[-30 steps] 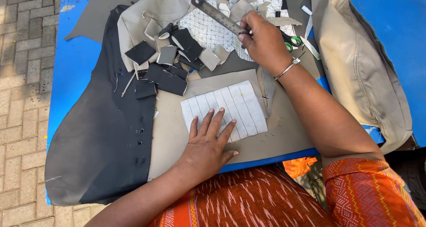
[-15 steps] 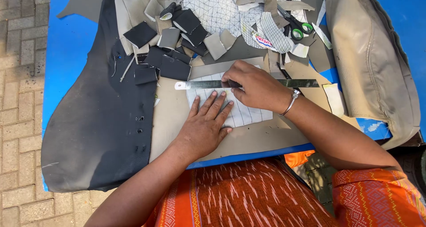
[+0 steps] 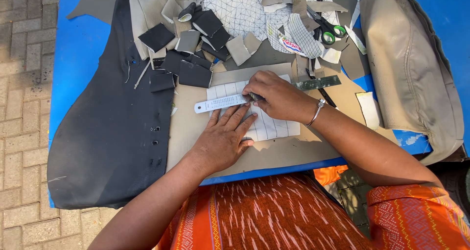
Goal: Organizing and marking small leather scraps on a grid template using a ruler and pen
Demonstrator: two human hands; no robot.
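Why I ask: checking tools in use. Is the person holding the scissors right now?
No, the scissors lie among the scraps, while the right hand presses a ruler.

Bright, even daylight falls across the blue table [image 3: 83,49] with soft, short shadows under the hands and scraps, no harsh glare, the whole view sharp and free of motion blur, with only slight wide-angle bending of the paving lines at the left edge.
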